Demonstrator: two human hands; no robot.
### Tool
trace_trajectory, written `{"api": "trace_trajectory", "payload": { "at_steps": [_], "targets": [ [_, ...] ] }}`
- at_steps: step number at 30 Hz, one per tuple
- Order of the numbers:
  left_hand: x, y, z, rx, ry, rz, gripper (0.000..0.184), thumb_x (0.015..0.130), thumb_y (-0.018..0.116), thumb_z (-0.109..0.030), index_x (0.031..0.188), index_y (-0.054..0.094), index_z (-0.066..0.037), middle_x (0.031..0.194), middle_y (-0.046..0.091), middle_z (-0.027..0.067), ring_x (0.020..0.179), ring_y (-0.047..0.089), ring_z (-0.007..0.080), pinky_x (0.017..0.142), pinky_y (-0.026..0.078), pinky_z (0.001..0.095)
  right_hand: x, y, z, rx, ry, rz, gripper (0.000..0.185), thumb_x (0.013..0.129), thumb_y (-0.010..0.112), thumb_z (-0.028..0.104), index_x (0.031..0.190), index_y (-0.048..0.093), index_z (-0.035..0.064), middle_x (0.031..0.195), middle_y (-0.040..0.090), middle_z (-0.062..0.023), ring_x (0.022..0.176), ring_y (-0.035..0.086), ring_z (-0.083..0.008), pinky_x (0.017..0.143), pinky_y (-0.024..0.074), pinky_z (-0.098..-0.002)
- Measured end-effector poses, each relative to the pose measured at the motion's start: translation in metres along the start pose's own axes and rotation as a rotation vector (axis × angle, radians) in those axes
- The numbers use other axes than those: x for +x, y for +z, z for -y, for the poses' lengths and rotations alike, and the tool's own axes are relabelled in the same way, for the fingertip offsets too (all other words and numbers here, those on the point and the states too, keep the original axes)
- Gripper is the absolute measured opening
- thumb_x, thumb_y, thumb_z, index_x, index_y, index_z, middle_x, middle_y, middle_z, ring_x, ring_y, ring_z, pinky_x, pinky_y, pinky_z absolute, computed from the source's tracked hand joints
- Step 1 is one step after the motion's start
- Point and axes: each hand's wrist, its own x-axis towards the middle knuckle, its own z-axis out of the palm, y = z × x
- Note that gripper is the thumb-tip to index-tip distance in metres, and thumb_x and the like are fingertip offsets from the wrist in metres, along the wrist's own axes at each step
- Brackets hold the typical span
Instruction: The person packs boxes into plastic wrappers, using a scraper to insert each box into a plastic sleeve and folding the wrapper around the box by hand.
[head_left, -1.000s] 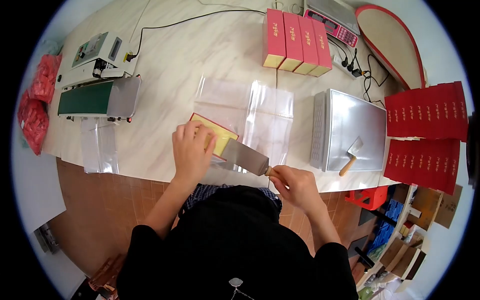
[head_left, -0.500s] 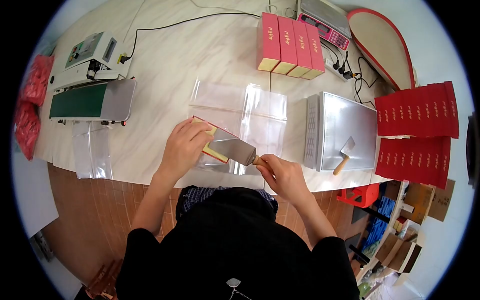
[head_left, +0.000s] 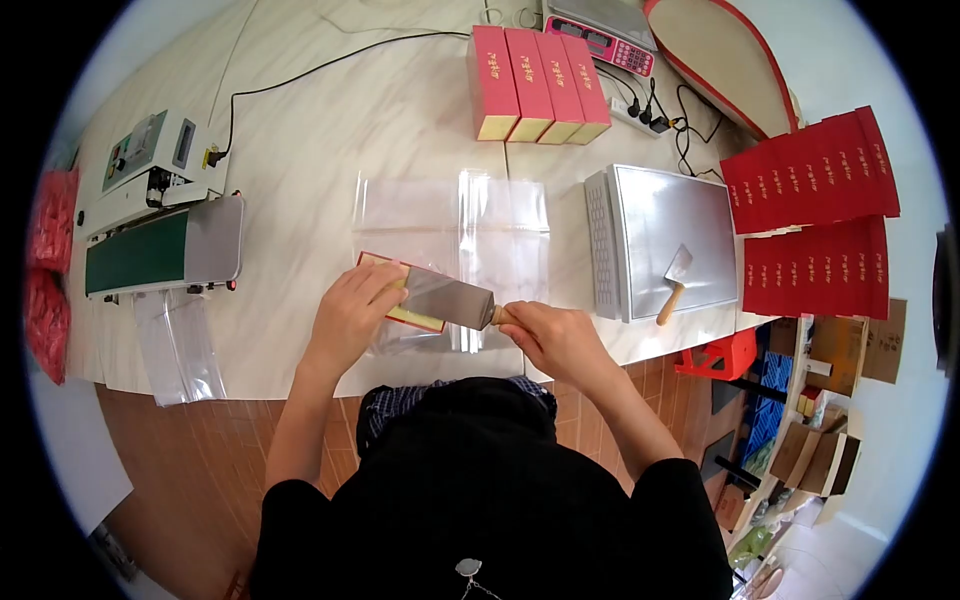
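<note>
My left hand (head_left: 348, 312) is closed around the left end of a red-and-yellow box (head_left: 418, 321), held tilted near the table's front edge. In my right hand (head_left: 555, 342) is the wooden handle of a metal scraper (head_left: 455, 300). Its wide blade lies against the box's upper side, pointing left toward my left fingers. Whether the blade edge is inside the box or only on it, I cannot tell. Clear plastic bags (head_left: 420, 215) lie flat under and behind the box.
Several red boxes (head_left: 540, 85) stand at the back. On the right, a smaller scraper (head_left: 675, 285) rests on a metal plate (head_left: 630, 200) beside rows of red packets (head_left: 815, 265). A sealing machine with a green belt (head_left: 140, 252) is at left. A pink scale (head_left: 600, 40) stands behind.
The whole view has shifted and turned slightly, so the table items appear moved. The box looks a little flatter. Both hands keep their holds on the box and the scraper.
</note>
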Motion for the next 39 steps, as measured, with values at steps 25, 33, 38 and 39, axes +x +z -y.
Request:
{"api": "trace_trajectory", "payload": {
  "at_steps": [25,33,38,39],
  "targets": [
    [-0.042,-0.01,0.008,-0.16,-0.281,-0.147,0.029,0.075,0.065,-0.003,0.103,0.064,-0.007,0.106,0.065,0.0057,0.099,0.063,0.0248,0.085,0.052,0.0363,0.008,0.02,0.014,0.069,0.114,-0.071,0.02,0.091,0.068,0.016,0.106,0.066,0.0029,0.082,0.068,-0.0128,0.062,0.065,-0.0249,0.056,0.0509,-0.0337],
    [-0.039,-0.013,0.012,-0.297,-0.329,0.01,0.047,0.075,0.063,0.001,0.119,0.066,-0.016,0.141,0.046,0.0115,0.134,0.039,0.0345,0.114,0.028,0.0495,0.019,0.025,0.023,0.034,-0.038,-0.01,0.017,0.091,0.068,0.018,0.101,0.065,0.0045,0.081,0.068,-0.0116,0.061,0.065,-0.0263,0.054,0.0494,-0.0347],
    [-0.025,-0.011,0.01,-0.419,-0.227,0.042,0.035,0.076,0.075,-0.016,0.109,0.072,-0.024,0.146,0.044,0.0077,0.14,0.03,0.0348,0.118,0.018,0.0522,0.023,0.019,0.026,0.076,0.009,0.066,0.017,0.091,0.068,0.018,0.102,0.066,0.0043,0.082,0.069,-0.012,0.062,0.064,-0.0285,0.054,0.0491,-0.0355],
    [-0.022,-0.01,0.011,-0.425,-0.195,0.06,0.028,0.074,0.077,-0.02,0.101,0.074,-0.023,0.145,0.046,0.0059,0.14,0.031,0.0339,0.118,0.018,0.0516,0.024,0.018,0.025,0.067,-0.02,0.062,0.017,0.091,0.068,0.018,0.101,0.066,0.0042,0.082,0.069,-0.0121,0.062,0.064,-0.0288,0.054,0.0491,-0.0357]
  ]
}}
